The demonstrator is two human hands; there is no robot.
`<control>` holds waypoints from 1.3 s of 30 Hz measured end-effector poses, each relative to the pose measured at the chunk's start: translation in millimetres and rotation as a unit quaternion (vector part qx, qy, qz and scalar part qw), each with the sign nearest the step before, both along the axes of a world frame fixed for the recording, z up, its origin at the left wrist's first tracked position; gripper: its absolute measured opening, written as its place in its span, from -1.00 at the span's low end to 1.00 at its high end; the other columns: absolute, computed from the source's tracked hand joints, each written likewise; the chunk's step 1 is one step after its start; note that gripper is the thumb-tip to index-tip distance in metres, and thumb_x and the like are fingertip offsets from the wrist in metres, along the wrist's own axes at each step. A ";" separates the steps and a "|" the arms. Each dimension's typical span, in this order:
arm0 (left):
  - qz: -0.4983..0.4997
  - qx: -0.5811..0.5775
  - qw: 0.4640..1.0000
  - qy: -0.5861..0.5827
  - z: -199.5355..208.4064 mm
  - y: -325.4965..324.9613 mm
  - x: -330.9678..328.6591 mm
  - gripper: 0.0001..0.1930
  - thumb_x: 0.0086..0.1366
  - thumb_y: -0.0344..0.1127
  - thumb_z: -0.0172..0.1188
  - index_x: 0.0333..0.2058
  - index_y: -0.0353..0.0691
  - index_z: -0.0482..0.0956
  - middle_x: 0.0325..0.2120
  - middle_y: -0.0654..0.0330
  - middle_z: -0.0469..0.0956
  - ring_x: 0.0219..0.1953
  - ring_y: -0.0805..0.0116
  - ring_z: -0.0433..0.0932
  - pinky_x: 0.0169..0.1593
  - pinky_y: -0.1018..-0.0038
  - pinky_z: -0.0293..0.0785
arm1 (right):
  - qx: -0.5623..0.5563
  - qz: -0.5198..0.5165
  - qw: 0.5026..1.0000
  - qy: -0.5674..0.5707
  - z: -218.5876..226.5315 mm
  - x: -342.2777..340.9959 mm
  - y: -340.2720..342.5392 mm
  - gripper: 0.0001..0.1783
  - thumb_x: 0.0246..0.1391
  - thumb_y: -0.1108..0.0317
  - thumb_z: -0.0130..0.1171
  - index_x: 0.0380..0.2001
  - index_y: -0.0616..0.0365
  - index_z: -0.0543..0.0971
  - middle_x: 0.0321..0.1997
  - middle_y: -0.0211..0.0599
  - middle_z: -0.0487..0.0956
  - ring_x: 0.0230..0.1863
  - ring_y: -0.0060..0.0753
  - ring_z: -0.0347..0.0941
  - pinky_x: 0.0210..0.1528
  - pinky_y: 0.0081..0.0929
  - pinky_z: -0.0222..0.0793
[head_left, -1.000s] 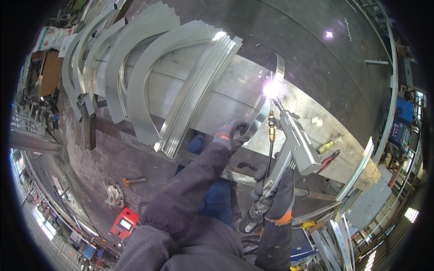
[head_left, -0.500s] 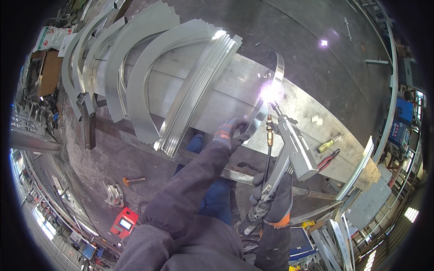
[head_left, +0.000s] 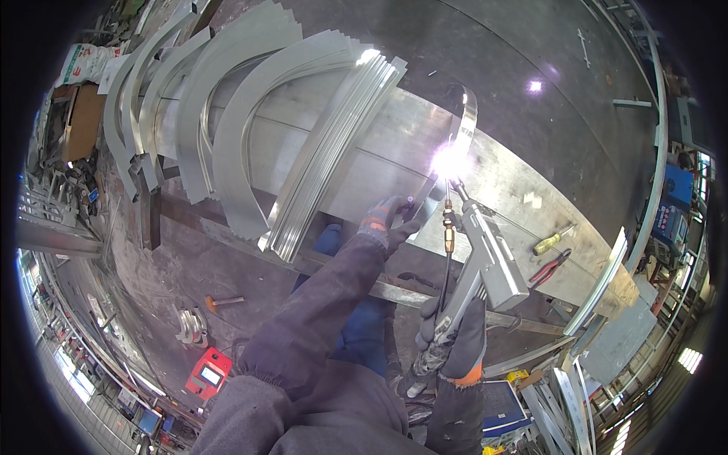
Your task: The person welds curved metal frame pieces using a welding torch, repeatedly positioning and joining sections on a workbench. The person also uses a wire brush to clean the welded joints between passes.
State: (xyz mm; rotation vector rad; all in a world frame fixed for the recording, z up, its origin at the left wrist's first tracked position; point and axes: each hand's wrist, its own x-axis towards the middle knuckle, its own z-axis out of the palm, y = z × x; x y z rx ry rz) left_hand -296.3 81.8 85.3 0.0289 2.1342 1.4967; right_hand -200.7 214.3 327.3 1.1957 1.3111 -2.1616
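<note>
My right hand (head_left: 455,334), in a grey glove with an orange cuff, is wrapped round the handle of a grey welding gun (head_left: 489,265). A hose with a brass fitting runs along the gun's left side. At its tip a bright white-violet glare covers the spot where it meets a curved metal strip (head_left: 468,121). My left hand (head_left: 390,221), gloved in grey and orange, closes on the near end of that strip, over the metal-topped table (head_left: 364,182). The glare hides the joint itself.
Stacked straight strips (head_left: 334,152) and curved plates (head_left: 250,136) fill the table's left part. A yellow-handled screwdriver (head_left: 552,241) and red-handled pliers (head_left: 550,269) lie right of the gun. On the floor are a hammer (head_left: 224,302) and a red box with a screen (head_left: 208,373).
The welding gun and my right hand have shifted slightly left and toward me, and the glare has moved with them along the strip. My left hand stays nearly in place.
</note>
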 end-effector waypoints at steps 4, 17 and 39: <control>0.001 0.010 1.000 -0.010 0.6 -0.6 -0.3 -0.47 0.19 -0.06 0.43 0.10 -0.11 0.57 0.00 0.07 0.62 0.09 0.06 0.57 0.19 0.19 0.48 | 0.012 -0.023 1.000 -0.010 3.4 -1.3 -6.9 -0.15 0.40 -0.38 -0.19 -0.20 0.36 0.57 -0.62 -0.30 0.49 -0.65 -0.47 0.45 -0.65 -0.55 0.34; -0.004 -0.003 0.998 -0.067 10.7 1.7 -6.9 -0.46 0.18 0.01 0.43 0.08 -0.06 0.59 0.04 0.09 0.60 0.14 0.07 0.54 0.21 0.18 0.46 | -0.007 -0.009 0.999 -0.038 -1.8 17.3 -5.0 -0.16 0.39 -0.40 -0.20 -0.18 0.32 0.54 -0.61 -0.28 0.49 -0.64 -0.44 0.42 -0.62 -0.52 0.34; 0.000 0.005 1.000 0.026 0.4 0.2 2.5 -0.51 0.15 -0.19 0.49 0.03 -0.15 0.59 -0.04 0.04 0.61 0.05 0.02 0.58 0.13 0.21 0.49 | -0.019 -0.056 0.996 -0.060 12.0 9.7 -2.4 -0.08 0.30 -0.51 -0.18 -0.19 0.30 0.57 -0.65 -0.32 0.46 -0.66 -0.40 0.39 -0.60 -0.48 0.32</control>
